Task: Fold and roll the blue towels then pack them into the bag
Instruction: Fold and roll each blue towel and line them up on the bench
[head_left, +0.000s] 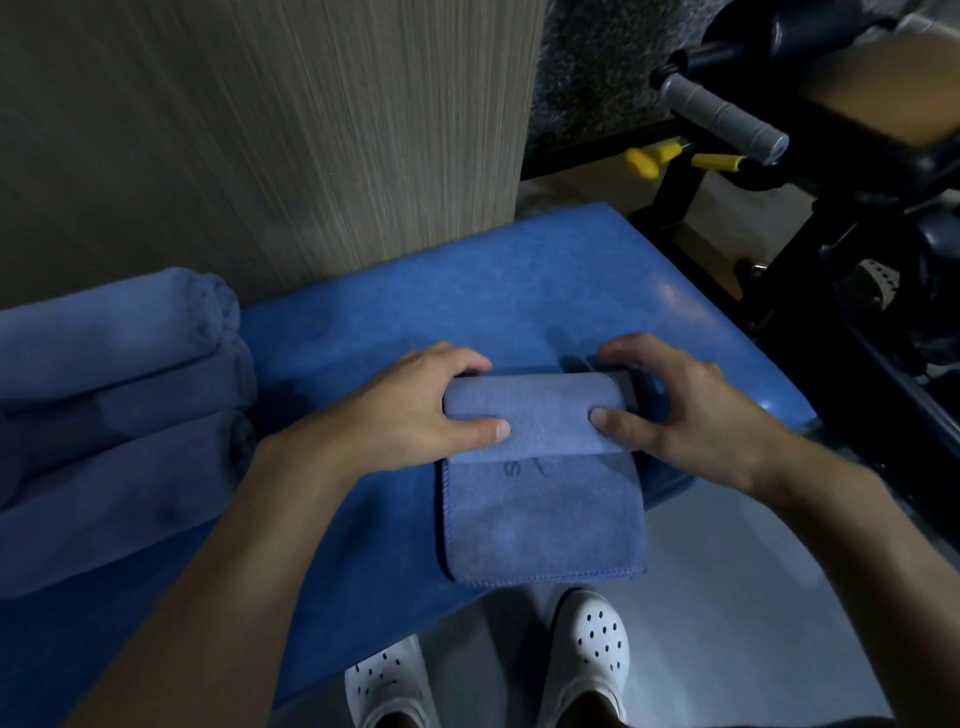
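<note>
left hand (410, 410), right hand (680, 410) gripping half-rolled blue towel (540, 514), logo (524, 467) partly hidden

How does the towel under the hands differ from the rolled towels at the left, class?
The towel is only partly rolled, its near part flat on the bench; the rolled towels are fully rolled. The left hand and right hand grip the towel; the rolled towels lie stacked and untouched. Both are blue.

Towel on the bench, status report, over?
Left hand, right hand gripping roll ends. Towel partly rolled, flat tail unrolled. Rolled towels stacked aside, nothing blocking.
</note>
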